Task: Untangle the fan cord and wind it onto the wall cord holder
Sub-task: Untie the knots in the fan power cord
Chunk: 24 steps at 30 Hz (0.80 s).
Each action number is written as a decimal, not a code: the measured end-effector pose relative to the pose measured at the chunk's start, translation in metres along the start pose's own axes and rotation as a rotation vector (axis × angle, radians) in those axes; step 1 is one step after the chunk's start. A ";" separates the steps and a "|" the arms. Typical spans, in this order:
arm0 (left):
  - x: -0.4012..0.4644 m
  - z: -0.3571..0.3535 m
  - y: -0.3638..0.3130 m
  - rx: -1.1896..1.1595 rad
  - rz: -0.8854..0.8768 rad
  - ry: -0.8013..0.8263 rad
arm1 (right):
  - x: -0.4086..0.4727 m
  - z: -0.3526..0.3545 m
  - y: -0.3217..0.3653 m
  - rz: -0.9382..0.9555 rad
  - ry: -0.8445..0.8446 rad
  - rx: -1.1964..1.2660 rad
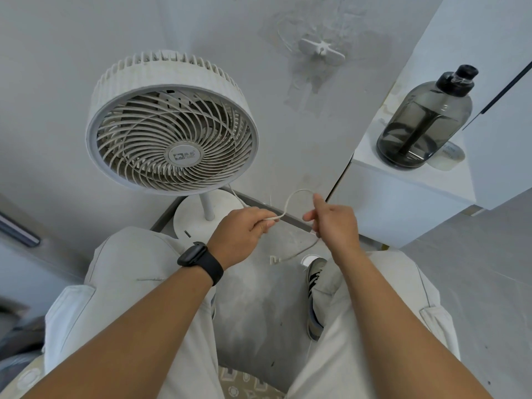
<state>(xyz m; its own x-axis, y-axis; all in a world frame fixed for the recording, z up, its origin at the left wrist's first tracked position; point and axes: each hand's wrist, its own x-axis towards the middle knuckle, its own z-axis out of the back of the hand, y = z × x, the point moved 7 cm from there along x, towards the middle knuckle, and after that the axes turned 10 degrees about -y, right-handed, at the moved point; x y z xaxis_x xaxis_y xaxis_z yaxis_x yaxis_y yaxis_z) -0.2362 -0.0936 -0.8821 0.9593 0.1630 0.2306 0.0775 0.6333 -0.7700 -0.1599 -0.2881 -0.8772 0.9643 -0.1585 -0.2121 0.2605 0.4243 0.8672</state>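
Observation:
A white pedestal fan (172, 125) stands on its round base (198, 217) against the wall. Its thin white cord (290, 198) runs from the base and arches in a loop between my hands. My left hand (241, 234), with a black watch on the wrist, pinches the cord at the loop's left foot. My right hand (335, 218) grips the other side, index finger raised. Below it the cord hangs to the floor and ends in a white plug (275, 259). The white cord holder (321, 51) is fixed high on the wall, with nothing wound on it.
A dark translucent water bottle (426, 119) stands on a white cabinet (403, 197) to the right. My knees in light trousers and a shoe (315, 298) fill the lower view. A dark baseboard strip (288, 216) runs along the wall's foot.

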 end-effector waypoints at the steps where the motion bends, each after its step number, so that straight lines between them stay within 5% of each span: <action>1: 0.000 -0.001 -0.002 -0.009 -0.011 0.006 | -0.002 0.001 0.008 0.138 -0.049 -0.096; 5: 0.000 -0.007 -0.010 -0.055 -0.027 0.005 | -0.024 -0.031 0.028 0.569 0.241 -0.165; 9: 0.000 0.004 -0.003 -0.332 0.159 -0.108 | -0.042 -0.054 0.011 0.312 0.592 -0.145; 14: 0.003 0.024 0.014 -0.429 0.415 -0.318 | -0.031 -0.046 0.017 0.217 0.514 0.182; 20: -0.003 -0.005 0.017 -0.144 0.330 0.015 | -0.032 -0.025 0.029 0.242 0.463 0.243; 24: -0.003 -0.023 0.017 -0.062 0.251 0.090 | -0.040 -0.026 0.029 0.227 0.545 0.302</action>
<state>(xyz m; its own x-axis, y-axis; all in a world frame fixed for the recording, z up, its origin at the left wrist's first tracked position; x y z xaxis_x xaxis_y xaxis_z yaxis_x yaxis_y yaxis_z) -0.2320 -0.1004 -0.9095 0.9707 0.2392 -0.0234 -0.1516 0.5338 -0.8319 -0.1897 -0.2467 -0.8554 0.9005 0.4125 -0.1377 0.0994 0.1129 0.9886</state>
